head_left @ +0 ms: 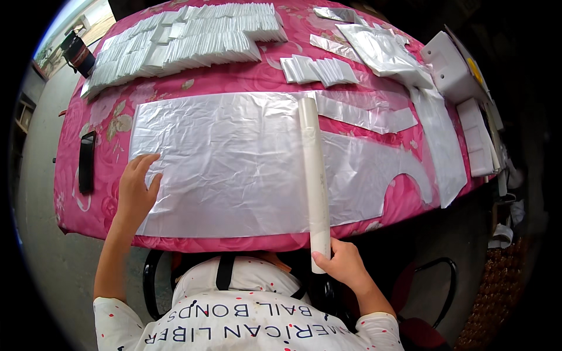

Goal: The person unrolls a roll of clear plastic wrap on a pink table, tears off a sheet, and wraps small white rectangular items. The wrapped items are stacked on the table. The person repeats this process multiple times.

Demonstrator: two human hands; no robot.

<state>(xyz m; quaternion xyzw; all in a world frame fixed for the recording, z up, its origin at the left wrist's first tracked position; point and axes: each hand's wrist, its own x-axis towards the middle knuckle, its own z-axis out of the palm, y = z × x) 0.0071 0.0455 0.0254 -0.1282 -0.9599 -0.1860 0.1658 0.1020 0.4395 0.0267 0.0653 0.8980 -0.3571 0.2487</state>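
A thin, shiny whitish plastic sheet [228,164] lies spread across the table, wrinkled over its surface. Its right end narrows and has a curved cut-out. Across the sheet, right of its middle, rests a long white tube [314,181], running from far to near. My right hand [342,260] grips the tube's near end, which juts past the table's front edge. At the sheet's left edge is my left hand [139,182], empty, its fingers apart; whether the fingertips touch the plastic, I cannot tell.
Rows of folded white plastic packets [193,44] stand at the back left, with a smaller group [319,70] nearer the middle. More plastic sheets [386,55] lie at the right, beside a white box [448,67]. A black phone [86,162] and dark cup [78,54] sit left on the pink tablecloth [105,202].
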